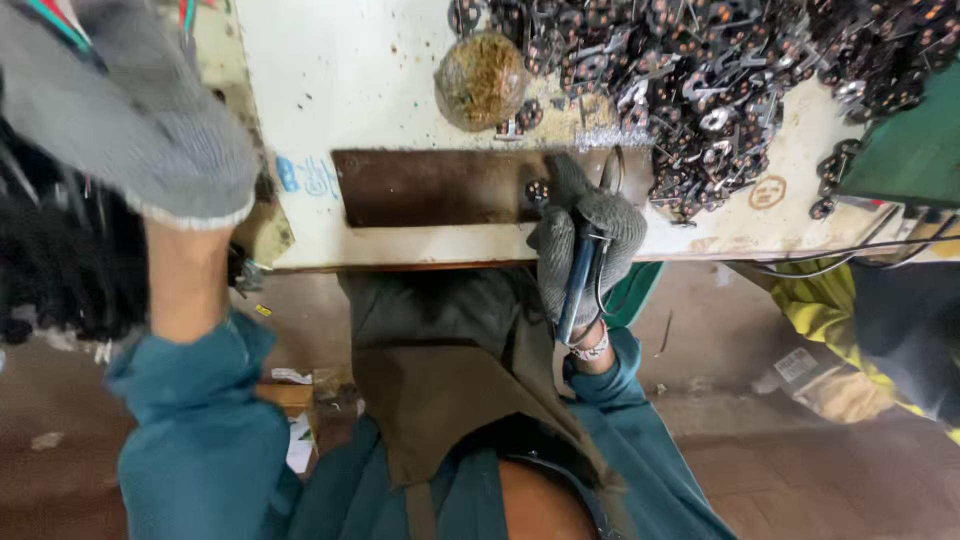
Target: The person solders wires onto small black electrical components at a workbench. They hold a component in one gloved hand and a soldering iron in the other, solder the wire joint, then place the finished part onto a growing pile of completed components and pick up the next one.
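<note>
My right hand (585, 235), in a grey knit glove, grips a dark-handled pliers-like tool (577, 280) whose handles run down toward my wrist. Its tip sits at a small round dark metal part (537, 189) on the right end of a brown metal plate (435, 186) set in the white workbench (340, 80). My left hand (130, 110), also in a grey glove, is raised close to the camera at the upper left, off the bench; whether it holds anything is hidden.
A large heap of small dark metal parts (700, 70) covers the bench's far right. A rusty round ball-like object (481, 80) sits behind the plate. A green container (915, 140) stands at the right edge. Another person's yellow and dark clothing (870, 320) is at right.
</note>
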The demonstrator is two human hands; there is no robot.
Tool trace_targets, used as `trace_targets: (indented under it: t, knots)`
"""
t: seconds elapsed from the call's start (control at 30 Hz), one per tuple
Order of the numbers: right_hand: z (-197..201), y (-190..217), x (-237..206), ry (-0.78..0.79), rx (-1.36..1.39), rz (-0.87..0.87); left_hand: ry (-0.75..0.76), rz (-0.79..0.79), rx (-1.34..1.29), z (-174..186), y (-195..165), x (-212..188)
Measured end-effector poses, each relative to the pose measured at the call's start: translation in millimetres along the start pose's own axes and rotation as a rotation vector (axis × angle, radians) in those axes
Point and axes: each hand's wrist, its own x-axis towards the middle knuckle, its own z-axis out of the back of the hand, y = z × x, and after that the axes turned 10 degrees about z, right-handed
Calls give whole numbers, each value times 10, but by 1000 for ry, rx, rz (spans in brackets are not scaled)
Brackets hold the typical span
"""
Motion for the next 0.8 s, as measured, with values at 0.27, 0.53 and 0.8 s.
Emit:
trace_targets:
  t: [0.27,0.53,0.8]
  knots:
    - [156,-89,-96,7,-257,163,94,60,-8,20,692,-803]
    - [46,628,-155,282,1,146,456,198,-553,687,-745,-1082]
    - [131,705,204,65,-158,-6,1627,-16,-1003,395,-317,-1346]
